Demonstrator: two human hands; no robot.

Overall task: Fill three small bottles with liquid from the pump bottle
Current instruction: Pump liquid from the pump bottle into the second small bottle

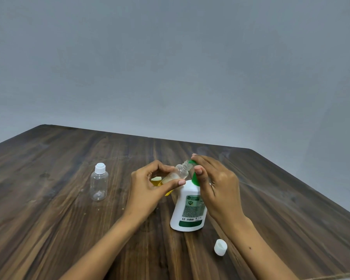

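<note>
A white pump bottle [188,209] with a green pump head stands on the wooden table [69,219] in the middle. My right hand [214,190] rests on top of the green pump head, fingers over it. My left hand [150,186] holds a small clear bottle [180,171], uncapped and tilted, its open neck up against the pump spout. Something yellow shows behind my left hand, partly hidden. Another small clear bottle [99,183] with a white cap stands upright to the left, apart from my hands.
A loose white cap [220,247] lies on the table near the front right, beside my right forearm. The table's far edge runs below a plain grey wall.
</note>
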